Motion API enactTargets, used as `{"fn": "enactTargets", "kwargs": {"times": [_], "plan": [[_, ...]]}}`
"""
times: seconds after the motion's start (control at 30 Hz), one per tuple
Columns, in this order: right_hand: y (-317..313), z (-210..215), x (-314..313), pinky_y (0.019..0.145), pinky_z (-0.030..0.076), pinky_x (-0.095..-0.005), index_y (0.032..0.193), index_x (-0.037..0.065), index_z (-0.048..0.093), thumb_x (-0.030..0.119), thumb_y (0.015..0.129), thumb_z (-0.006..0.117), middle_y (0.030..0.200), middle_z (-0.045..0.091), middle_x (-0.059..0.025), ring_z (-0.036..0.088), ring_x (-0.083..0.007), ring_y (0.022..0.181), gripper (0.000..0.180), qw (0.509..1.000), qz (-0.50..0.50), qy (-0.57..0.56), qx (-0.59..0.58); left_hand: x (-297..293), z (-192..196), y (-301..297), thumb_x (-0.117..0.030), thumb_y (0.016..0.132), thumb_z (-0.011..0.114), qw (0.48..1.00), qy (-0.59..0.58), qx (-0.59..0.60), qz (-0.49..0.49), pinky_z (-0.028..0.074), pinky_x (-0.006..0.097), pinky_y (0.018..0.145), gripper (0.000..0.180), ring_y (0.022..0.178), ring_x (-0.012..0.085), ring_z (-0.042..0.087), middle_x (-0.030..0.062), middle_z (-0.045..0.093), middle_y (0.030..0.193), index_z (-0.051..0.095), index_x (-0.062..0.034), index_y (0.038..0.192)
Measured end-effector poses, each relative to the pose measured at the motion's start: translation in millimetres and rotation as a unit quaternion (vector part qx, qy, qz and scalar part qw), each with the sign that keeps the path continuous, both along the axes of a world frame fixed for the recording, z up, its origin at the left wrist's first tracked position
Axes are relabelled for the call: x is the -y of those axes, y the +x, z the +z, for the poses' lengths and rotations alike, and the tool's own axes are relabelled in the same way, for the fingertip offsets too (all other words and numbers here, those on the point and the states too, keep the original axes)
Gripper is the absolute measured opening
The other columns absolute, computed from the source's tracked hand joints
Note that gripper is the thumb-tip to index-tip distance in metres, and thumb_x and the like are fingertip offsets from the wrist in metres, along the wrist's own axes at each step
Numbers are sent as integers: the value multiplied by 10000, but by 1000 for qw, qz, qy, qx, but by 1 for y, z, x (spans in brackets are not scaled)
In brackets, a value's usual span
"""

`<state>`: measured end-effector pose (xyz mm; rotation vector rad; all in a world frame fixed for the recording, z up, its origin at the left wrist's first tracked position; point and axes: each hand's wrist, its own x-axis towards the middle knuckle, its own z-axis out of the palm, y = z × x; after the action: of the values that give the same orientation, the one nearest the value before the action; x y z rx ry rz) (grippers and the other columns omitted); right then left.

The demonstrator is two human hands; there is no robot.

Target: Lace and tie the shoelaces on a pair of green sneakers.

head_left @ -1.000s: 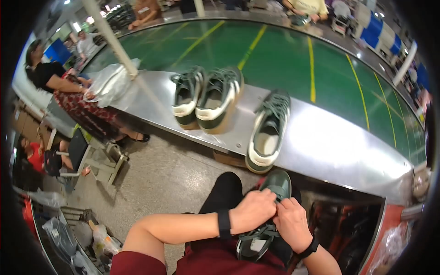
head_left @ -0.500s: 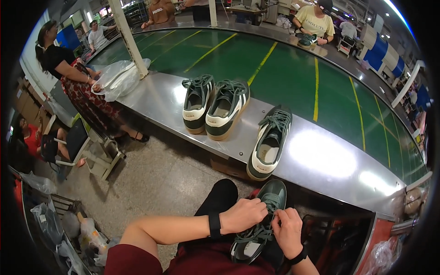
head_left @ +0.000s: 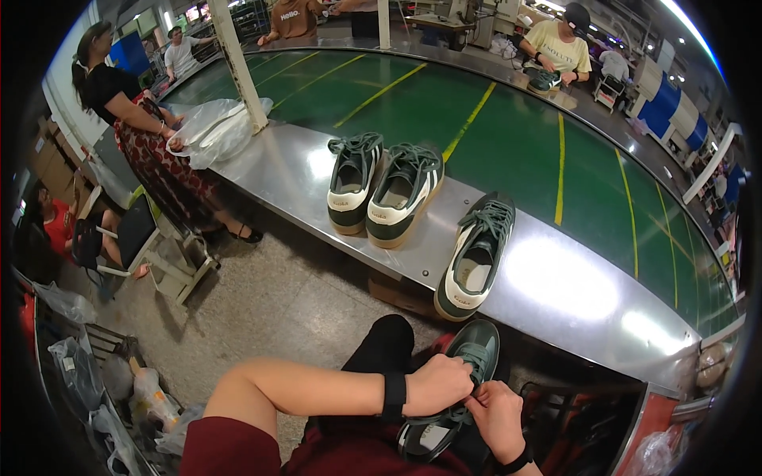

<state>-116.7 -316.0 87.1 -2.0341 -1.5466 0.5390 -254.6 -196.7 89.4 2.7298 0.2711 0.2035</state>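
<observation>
In the head view, the left hand [head_left: 439, 386] curls over the laces [head_left: 479, 355] of a green shoe [head_left: 482, 332] on the lap, fingertips hidden, grip uncertain. Just beside it, the right hand [head_left: 496, 412] pinches the laces. Ahead of both hands, a single shoe [head_left: 468, 279] and two paired shoes [head_left: 397, 208] stand on the metal bench [head_left: 556, 278].

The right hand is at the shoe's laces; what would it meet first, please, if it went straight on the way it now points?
Probably the left hand, just up and left of the right hand in the picture; depth is unclear, so the green laces might come first.
</observation>
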Motion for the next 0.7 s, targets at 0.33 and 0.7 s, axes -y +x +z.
{"fn": "enactTargets", "kwargs": {"times": [0.33, 0.7], "plan": [[47, -5, -2, 542, 433, -233, 758, -21, 609, 118, 848, 688, 628, 601, -48, 540, -104, 540, 183, 937, 18, -179, -301, -19, -10, -27, -147, 777, 653, 997, -34, 65, -34, 496, 337, 583, 149, 817, 224, 555, 62, 507, 860, 546, -47, 808], [27, -3, 10, 581, 434, -254, 773, -1, 640, 88, 835, 686, 723, 577, -51, 544, -100, 622, 117, 976, -14, -91, -200, -1, -12, -40, -304, 821, 686, 984, -117, 79, 108, 507, 349, 659, 307, 880, 229, 571, 57, 549, 907, 592, -59, 979]]}}
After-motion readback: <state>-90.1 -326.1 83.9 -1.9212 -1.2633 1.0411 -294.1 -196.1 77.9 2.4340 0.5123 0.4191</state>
